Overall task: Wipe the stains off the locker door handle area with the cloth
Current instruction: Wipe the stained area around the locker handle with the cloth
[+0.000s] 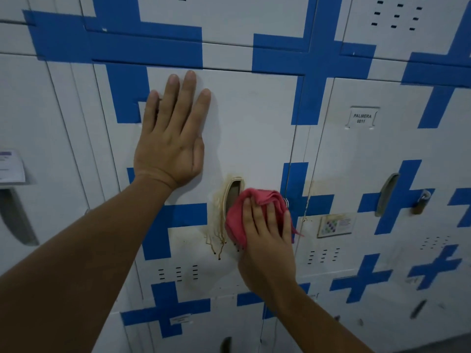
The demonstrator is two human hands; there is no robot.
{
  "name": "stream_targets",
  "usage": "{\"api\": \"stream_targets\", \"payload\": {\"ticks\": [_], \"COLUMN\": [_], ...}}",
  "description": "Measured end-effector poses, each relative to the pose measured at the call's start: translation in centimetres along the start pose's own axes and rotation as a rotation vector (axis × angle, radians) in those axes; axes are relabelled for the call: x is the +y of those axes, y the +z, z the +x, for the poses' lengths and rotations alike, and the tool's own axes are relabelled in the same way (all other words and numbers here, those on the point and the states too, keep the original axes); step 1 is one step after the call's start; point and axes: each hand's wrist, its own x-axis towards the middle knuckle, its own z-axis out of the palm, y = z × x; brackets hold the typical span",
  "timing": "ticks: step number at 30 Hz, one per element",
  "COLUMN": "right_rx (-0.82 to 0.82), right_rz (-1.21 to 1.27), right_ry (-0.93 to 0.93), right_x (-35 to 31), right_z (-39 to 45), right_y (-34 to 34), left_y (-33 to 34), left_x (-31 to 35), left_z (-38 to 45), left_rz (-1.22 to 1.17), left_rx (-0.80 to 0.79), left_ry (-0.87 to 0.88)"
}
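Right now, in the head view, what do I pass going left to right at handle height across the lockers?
Paper label → left hand flat on the door → brown stains → handle → right hand pressing the pink cloth → sticker → grey handle → padlock.

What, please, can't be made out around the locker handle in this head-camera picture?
- Lower part of the handle: hidden by the pink cloth and right hand.
- Any stains under the cloth: covered.
- Sticker on the next door: print too small.
- Paper notice at left: blurred, cut by the edge.
- Door under the flat left hand: hidden.
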Motion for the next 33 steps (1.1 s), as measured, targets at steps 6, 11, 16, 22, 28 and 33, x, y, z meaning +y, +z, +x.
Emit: {"api": "stream_targets", "payload": {"ticks": [6, 11, 16, 22, 28, 33], "right_rx": [0.105, 0.064, -0.051, 0.030, 0.095, -0.018], "right_rz": [0.048, 0.045, -0.074, -0.004, 0.041, 0.001], "right_ry": [0.057, 0.036, 0.010, 0.014, 0.056, 0.084], "right_x": [-1.6, -1.2, 0.1, -0.6, -1.8, -2.2], "right_z": [5.1, 2.1, 0.0, 2.4, 4.2, 0.2], "right_y": [-5.5, -2.2, 0.7, -3.5, -4.4, 0.2], "left_y": [-0.1, 0.0, 0.0, -0.1, -0.2, -0.2], "left_x": [0.1, 0.0, 0.1, 0.1, 0.1, 0.1], "left_z": [0.1, 0.0, 0.1, -0.1, -0.1, -0.1], "left_rz": [-0.011, 0.002, 0.004, 0.000, 0.003, -0.001], "left_rx": [0.003, 0.009, 0.004, -0.011, -0.016, 0.009], "left_ry": [-0.007, 0.001, -0.003, -0.008, -0.009, -0.002]}}
